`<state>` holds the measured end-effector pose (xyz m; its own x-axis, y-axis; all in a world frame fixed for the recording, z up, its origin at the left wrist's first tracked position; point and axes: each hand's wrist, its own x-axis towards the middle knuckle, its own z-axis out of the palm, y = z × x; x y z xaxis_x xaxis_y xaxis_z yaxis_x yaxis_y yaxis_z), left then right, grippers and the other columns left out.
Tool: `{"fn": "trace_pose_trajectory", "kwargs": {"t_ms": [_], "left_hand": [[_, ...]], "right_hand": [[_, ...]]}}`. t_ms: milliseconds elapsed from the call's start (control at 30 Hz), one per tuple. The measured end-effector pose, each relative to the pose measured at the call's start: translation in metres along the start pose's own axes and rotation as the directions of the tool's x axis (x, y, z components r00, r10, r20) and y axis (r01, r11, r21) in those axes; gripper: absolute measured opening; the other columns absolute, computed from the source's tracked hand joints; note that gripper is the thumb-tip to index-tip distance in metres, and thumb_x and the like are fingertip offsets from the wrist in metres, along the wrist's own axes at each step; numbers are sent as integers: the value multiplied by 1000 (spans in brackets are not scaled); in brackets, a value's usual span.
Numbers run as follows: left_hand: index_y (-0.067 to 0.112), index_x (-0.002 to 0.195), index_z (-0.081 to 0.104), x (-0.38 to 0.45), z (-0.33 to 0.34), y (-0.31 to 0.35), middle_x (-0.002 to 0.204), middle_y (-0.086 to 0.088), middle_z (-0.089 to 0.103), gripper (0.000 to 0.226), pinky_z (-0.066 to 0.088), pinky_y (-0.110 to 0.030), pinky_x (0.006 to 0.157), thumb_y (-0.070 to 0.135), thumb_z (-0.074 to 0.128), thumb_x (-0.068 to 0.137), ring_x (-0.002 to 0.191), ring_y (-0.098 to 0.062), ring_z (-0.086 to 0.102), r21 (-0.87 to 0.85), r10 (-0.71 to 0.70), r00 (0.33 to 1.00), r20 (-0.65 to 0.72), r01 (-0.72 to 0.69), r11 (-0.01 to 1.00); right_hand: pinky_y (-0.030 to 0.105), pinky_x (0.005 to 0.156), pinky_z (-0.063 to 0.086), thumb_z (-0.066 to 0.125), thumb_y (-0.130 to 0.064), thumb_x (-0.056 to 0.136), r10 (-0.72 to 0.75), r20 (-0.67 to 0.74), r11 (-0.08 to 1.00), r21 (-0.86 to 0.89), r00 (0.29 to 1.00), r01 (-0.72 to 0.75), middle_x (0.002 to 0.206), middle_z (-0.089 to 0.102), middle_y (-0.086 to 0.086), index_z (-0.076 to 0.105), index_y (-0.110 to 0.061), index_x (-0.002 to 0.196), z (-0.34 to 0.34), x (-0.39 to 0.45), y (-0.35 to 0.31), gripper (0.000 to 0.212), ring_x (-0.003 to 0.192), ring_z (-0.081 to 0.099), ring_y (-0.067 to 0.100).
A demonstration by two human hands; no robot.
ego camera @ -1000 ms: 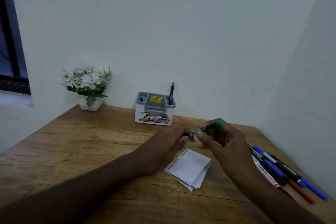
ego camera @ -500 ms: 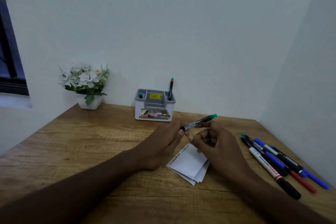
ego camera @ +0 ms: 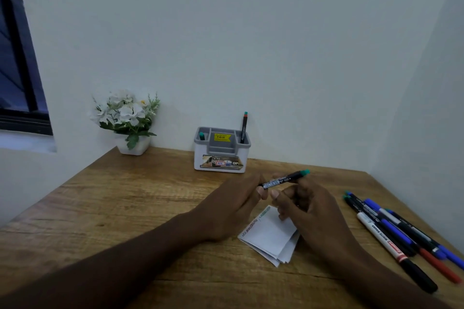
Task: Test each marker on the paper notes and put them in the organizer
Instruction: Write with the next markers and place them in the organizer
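While both the left hand (ego camera: 241, 204) and right hand (ego camera: 305, 204) pinch it, the slim black cylindrical marker (ego camera: 283, 179) points its teal end up-right over the wood-grain table (ego camera: 125, 208)

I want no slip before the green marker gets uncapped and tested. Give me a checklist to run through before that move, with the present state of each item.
1. Marker held: ok. The green-capped marker is off the table, its dark end pinched by the left hand.
2. Right hand on the marker: cannot tell; its curled fingers sit just under the barrel.
3. Cap off: cannot tell; a green end shows, the other end is hidden by fingers.
4. Paper notes within reach: ok, lying on the table directly below the hands.
5. Room in the organizer: ok; only two markers stand in it.
6. Markers left to test: not ok; a pile of markers lies at the right.
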<state>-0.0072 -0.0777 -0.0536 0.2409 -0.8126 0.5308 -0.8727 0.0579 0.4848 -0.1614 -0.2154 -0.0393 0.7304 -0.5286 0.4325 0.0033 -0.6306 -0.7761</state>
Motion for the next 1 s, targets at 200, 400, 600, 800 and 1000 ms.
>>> {"fn": "trace_pose_trajectory", "kwargs": {"t_ms": [200, 400, 600, 800, 1000], "left_hand": [[32, 100, 49, 5, -7, -3, 86, 9, 57, 31, 48, -42, 69, 49, 26, 112, 77, -11, 54, 132, 34, 999, 20, -36, 991], [47, 97, 39, 8, -6, 0, 81, 12, 59, 25, 47, -36, 59, 56, 19, 110, 70, -6, 55, 195, 86, 996, -8, -83, 977], [48, 126, 56, 7, -12, -6, 84, 14, 65, 53, 50, -30, 65, 75, 17, 102, 78, -2, 61, 150, -43, 999, -15, 44, 988], [54, 135, 53, -4, -50, -37, 83, 8, 54, 35, 41, -17, 63, 63, 55, 101, 72, -5, 53, 85, -25, 963, 270, 2, 996], [62, 134, 53, -1, -52, -40, 93, 18, 56, 35, 50, -35, 72, 56, 61, 100, 87, -7, 55, 168, 9, 912, 411, -86, 982]], "right_hand": [[14, 64, 56, 63, -60, 92, 58, -4, 991, 123, 998, -57, 82, 82, -12, 80, -26, 87, 5, 9, -4, 38, 75, 77, 5], [16, 66, 59, 64, -60, 90, 89, 21, 961, 259, 996, -92, 84, 83, -4, 83, -27, 91, 3, 8, -7, 38, 75, 77, 8], [27, 74, 64, 59, -58, 98, 44, 12, 940, 337, 999, -45, 90, 82, 5, 82, -40, 110, 2, 6, -6, 31, 77, 76, 13], [29, 70, 66, 63, -48, 95, 165, 17, 760, 635, 986, -138, 99, 83, 17, 81, -27, 88, -14, 9, -14, 28, 81, 81, 22], [28, 75, 63, 88, -47, 69, 146, 287, 867, 423, 947, -262, 85, 81, 10, 84, -18, 94, -9, 4, -12, 38, 78, 76, 20]]}}
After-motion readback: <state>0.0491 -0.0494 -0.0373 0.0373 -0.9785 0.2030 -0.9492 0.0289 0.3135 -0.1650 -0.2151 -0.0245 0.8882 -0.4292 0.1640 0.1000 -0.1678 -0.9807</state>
